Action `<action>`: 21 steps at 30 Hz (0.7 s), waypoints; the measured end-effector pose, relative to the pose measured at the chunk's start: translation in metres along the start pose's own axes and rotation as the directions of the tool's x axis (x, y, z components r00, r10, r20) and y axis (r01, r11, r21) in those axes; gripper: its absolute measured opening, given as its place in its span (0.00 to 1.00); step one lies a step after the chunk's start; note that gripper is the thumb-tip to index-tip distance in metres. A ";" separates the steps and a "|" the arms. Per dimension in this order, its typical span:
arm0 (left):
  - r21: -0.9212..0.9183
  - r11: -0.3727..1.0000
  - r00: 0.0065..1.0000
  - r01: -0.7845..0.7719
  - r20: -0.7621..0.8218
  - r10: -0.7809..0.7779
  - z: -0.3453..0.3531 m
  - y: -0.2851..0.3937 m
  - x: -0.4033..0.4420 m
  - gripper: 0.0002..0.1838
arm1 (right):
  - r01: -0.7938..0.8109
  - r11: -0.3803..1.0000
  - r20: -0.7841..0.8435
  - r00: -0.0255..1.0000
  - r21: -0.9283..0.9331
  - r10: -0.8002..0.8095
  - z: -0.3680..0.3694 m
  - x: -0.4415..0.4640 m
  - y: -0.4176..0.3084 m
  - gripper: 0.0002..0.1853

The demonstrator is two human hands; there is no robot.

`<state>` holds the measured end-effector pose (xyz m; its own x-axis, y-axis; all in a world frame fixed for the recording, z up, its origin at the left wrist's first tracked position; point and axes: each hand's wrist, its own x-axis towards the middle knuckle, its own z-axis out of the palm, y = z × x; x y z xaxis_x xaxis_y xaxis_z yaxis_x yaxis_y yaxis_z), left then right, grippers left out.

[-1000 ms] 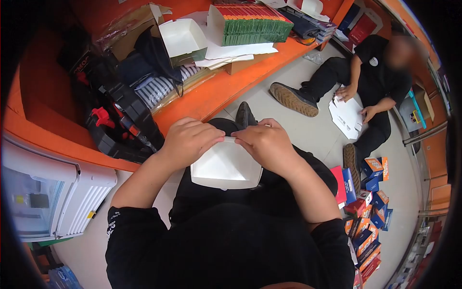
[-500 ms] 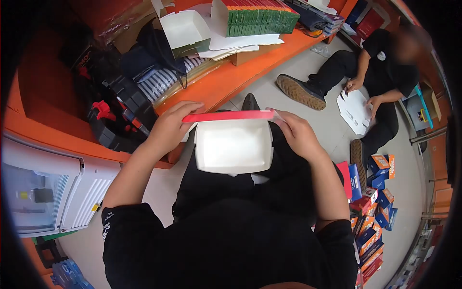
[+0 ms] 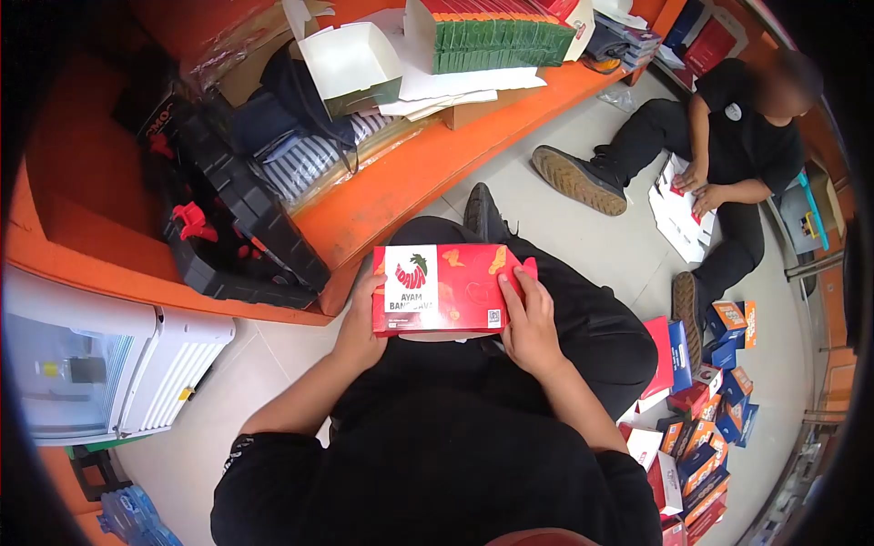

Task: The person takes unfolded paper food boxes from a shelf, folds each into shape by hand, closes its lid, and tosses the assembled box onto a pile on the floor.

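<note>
A red cardboard food box (image 3: 469,314) with a white printed label is held level over my lap, its lid down. My left hand (image 3: 362,314) grips the box's left end, with some fingers hidden behind it. At the right end, my right hand (image 3: 531,318) holds the box, its fingers bent over the lid's corner. A strip of the pale lower part shows under the lid's near edge.
Folded red, blue and orange boxes (image 3: 706,455) lie piled on the floor at right. Across from me a seated person (image 3: 746,136) handles a flat white carton (image 3: 678,214). An orange shelf (image 3: 391,182) at left bears an open white box (image 3: 350,64) and stacked green-and-red cartons (image 3: 501,44).
The red lid has come down over the white inside of the box. My hands have moved lower, to the box's two ends. The other person's hands have moved together onto the carton.
</note>
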<state>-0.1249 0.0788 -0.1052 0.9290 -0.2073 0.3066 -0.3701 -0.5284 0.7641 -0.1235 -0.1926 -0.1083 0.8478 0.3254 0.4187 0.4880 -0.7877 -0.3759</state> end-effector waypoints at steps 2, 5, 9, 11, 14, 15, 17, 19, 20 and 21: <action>-0.077 0.996 0.999 0.046 0.025 -0.044 0.001 -0.004 0.001 0.31 | -0.065 0.990 0.024 0.998 0.126 0.062 0.000 0.001 0.000 0.36; 0.046 0.999 1.000 -0.004 0.000 0.004 -0.005 0.009 0.011 0.34 | -0.251 0.870 0.124 0.968 0.424 0.218 -0.004 0.006 -0.003 0.35; 0.139 0.990 0.999 0.004 -0.040 0.001 -0.011 0.010 0.019 0.33 | -0.444 0.602 0.254 0.891 0.664 0.376 -0.008 0.022 -0.016 0.31; 0.209 0.978 0.997 0.009 -0.073 0.006 -0.020 0.014 0.021 0.33 | -0.425 0.552 0.250 0.897 0.717 0.365 -0.007 0.031 -0.015 0.32; 0.187 0.982 0.992 0.006 -0.124 0.018 -0.025 0.014 0.022 0.32 | -0.438 0.404 0.316 0.888 0.803 0.335 -0.008 0.042 -0.013 0.33; 0.187 0.982 0.992 0.011 -0.126 0.013 -0.026 0.011 0.021 0.32 | -0.462 0.420 0.339 0.879 0.781 0.335 -0.009 0.045 -0.012 0.32; 0.142 0.990 0.987 0.028 -0.159 -0.005 -0.024 0.008 0.021 0.31 | -0.472 0.432 0.352 0.876 0.769 0.331 -0.010 0.047 -0.013 0.32; 0.088 0.996 0.981 0.033 -0.195 -0.015 -0.023 0.004 0.021 0.31 | -0.449 0.482 0.327 0.890 0.752 0.317 -0.010 0.046 -0.016 0.32; 0.108 0.993 0.985 0.043 -0.172 -0.024 -0.024 0.003 0.022 0.31 | -0.458 0.460 0.343 0.885 0.761 0.315 -0.010 0.044 -0.015 0.32; 0.129 0.990 0.988 0.054 -0.148 -0.035 -0.027 0.004 0.025 0.31 | -0.468 0.435 0.359 0.880 0.769 0.312 -0.009 0.043 -0.016 0.33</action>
<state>-0.1035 0.0933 -0.0791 0.9306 -0.0651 0.3603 -0.3157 -0.6408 0.6998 -0.0966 -0.1711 -0.0770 0.9725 0.2283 -0.0457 -0.0250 -0.0929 -0.9954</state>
